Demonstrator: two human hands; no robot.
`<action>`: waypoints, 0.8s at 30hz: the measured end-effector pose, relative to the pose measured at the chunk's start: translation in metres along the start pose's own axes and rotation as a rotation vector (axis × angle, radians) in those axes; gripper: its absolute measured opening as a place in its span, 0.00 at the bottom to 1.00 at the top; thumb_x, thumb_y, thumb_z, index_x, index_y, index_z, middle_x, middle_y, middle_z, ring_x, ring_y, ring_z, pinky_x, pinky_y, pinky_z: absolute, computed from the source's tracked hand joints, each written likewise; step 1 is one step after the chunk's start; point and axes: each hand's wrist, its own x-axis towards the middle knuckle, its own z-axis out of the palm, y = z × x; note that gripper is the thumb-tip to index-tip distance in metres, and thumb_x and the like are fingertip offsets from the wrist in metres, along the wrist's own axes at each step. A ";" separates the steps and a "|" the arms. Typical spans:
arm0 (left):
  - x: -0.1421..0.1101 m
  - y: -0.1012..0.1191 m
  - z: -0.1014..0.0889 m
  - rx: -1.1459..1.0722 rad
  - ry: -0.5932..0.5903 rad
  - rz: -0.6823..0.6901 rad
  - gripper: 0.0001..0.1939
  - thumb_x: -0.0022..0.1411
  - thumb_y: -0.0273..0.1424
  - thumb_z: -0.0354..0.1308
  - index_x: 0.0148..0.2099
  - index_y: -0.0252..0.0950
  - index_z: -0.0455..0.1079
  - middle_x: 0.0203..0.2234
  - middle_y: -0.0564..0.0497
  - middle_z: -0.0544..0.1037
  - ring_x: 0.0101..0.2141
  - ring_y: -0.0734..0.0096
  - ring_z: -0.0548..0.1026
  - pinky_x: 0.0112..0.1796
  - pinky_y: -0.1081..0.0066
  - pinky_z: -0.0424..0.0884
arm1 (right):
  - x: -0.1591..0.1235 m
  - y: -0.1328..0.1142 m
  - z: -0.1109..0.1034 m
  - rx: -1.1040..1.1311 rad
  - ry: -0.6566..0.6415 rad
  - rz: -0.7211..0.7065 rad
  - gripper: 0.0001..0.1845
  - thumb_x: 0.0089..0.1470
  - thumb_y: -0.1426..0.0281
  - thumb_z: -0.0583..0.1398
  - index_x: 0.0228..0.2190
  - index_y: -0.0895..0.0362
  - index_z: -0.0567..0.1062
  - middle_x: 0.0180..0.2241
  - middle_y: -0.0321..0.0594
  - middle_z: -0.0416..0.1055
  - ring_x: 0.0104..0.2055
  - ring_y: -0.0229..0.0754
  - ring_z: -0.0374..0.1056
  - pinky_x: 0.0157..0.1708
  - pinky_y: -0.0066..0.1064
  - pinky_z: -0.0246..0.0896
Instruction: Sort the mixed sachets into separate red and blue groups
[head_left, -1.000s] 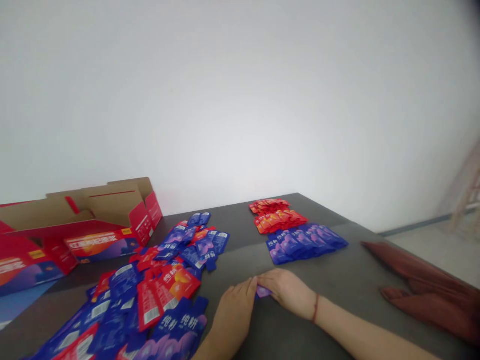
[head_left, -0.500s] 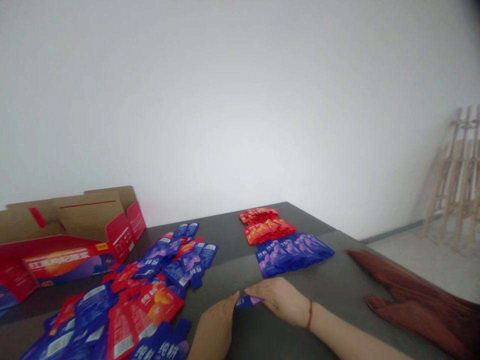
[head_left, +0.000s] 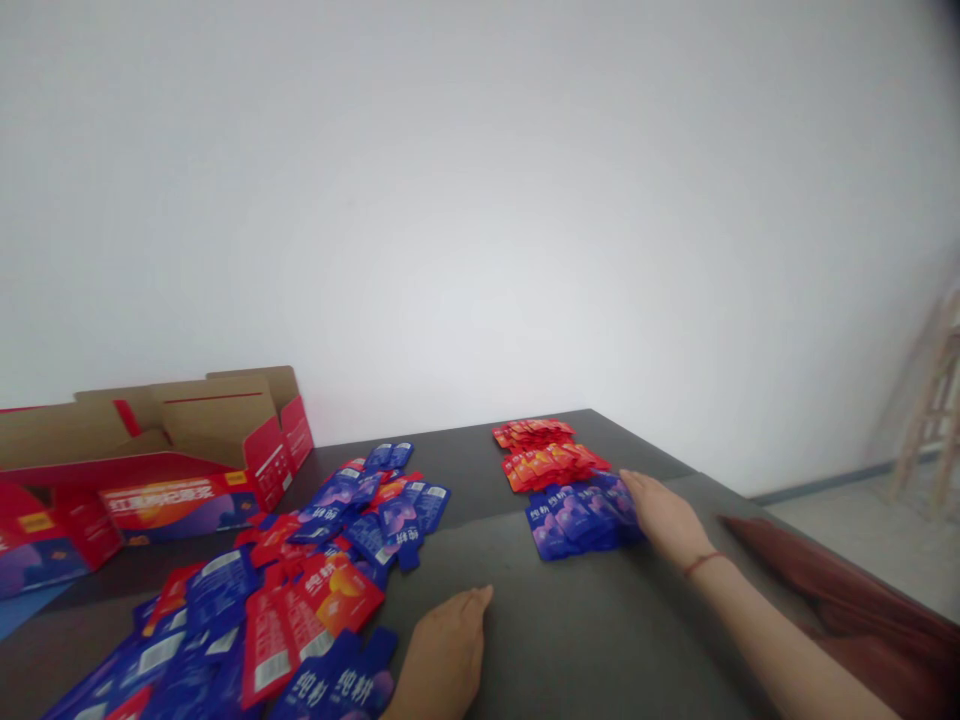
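Right hand [head_left: 664, 518]: lay open and flat, its fingers [head_left: 634, 487] resting on the right end of the row of blue sachets [head_left: 562, 527], with no visible grip on any sachet; a red thread bracelet [head_left: 701, 565] circled the wrist.
Left hand [head_left: 446, 645]: lay open and empty, palm down on the bare dark worktop [head_left: 570, 640], just right of the near end of the loose heap.
Sorted sachets: the blue row sat on the far right of the worktop, just nearer than a tidy group of red sachets [head_left: 544, 455].
Loose sachets: a loose heap of mixed red and blue sachets [head_left: 315, 570] covered the left of the worktop, unsorted.
Carton: an open red-printed cardboard carton [head_left: 180, 470] stood at the far left, beside the heap.
Surroundings: a rust-red cloth [head_left: 847, 590] lay along the right edge, and a wooden frame [head_left: 926, 410] stood beyond it.
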 end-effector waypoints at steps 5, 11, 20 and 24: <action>0.000 -0.002 0.001 0.015 0.003 0.033 0.25 0.59 0.19 0.41 0.57 0.33 0.64 0.51 0.43 0.72 0.51 0.65 0.71 0.51 0.65 0.67 | -0.006 -0.012 0.021 0.016 -0.050 -0.050 0.23 0.54 0.80 0.46 0.48 0.69 0.71 0.49 0.57 0.70 0.51 0.49 0.66 0.53 0.41 0.58; -0.001 -0.002 0.004 0.021 0.025 0.052 0.25 0.58 0.20 0.42 0.57 0.33 0.65 0.51 0.43 0.72 0.50 0.64 0.71 0.51 0.63 0.68 | -0.009 -0.028 0.023 -0.081 -0.064 -0.066 0.23 0.59 0.69 0.48 0.48 0.71 0.71 0.49 0.60 0.69 0.51 0.53 0.64 0.52 0.42 0.56; -0.002 -0.003 0.010 0.003 0.090 0.079 0.23 0.59 0.22 0.43 0.55 0.34 0.66 0.50 0.44 0.73 0.50 0.64 0.71 0.51 0.63 0.67 | -0.009 -0.021 0.022 -0.038 -0.026 0.010 0.21 0.60 0.63 0.49 0.47 0.59 0.73 0.49 0.50 0.70 0.50 0.53 0.62 0.46 0.44 0.59; -0.002 0.001 0.012 -0.013 0.112 0.084 0.22 0.59 0.22 0.44 0.55 0.35 0.66 0.50 0.46 0.73 0.50 0.65 0.70 0.52 0.63 0.67 | -0.005 -0.031 0.015 0.025 0.067 -0.056 0.22 0.59 0.64 0.50 0.48 0.64 0.71 0.50 0.54 0.68 0.52 0.54 0.61 0.50 0.46 0.56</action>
